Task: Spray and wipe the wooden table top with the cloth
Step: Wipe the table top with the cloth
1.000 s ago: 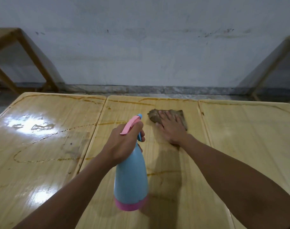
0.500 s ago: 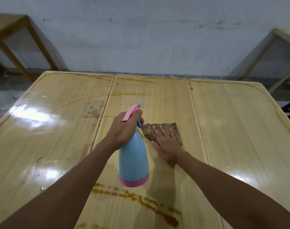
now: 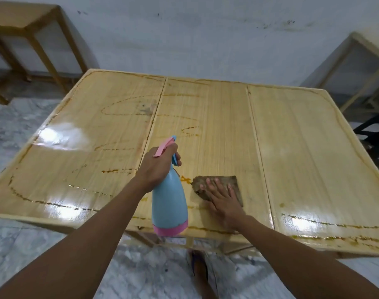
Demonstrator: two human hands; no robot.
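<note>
A glossy wooden table top of three boards fills the view, streaked with brown wet lines. My left hand grips the neck of a blue spray bottle with a pink trigger and pink base, held upright above the middle board near the front edge. Just to its right, my right hand lies flat, fingers spread, pressing a brown cloth onto the middle board. The hand covers much of the cloth.
A wooden table frame stands at the back left by the white wall, another frame at the back right. A dark chair sits off the table's right edge. Marbled floor and my sandalled foot show below the front edge.
My right hand has dragged the cloth toward the table's front edge. The view has pulled back and down, so the front edge and floor show. The bottle stays in my left hand.
</note>
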